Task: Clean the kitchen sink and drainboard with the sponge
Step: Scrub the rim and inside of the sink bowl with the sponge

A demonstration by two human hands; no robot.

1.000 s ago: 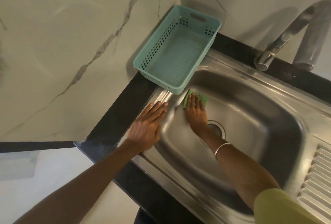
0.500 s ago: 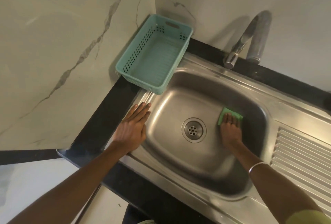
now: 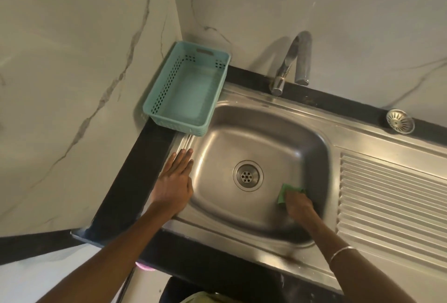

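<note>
Head view: the right hand (image 3: 298,206) is seen low in the sink (image 3: 266,138), its fingers curled over the green sponge (image 3: 283,193), which is pressed against the basin's right slope beside the drain (image 3: 248,175); its long axis cannot be told. The left hand (image 3: 175,183) is laid flat on the sink's left rim, fingers straight and together, pointing away. Farther back, a teal basket (image 3: 150,109) and a tap (image 3: 290,60) are seen; the drainboard (image 3: 391,196) lies to the right.

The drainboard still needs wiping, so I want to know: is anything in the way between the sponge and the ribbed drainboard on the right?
Nothing visible blocks it. The sponge, pressed under the right hand, sits low in the sink basin, so only the basin's right wall and rim separate it from the drainboard, whose ribs look bare.
</note>
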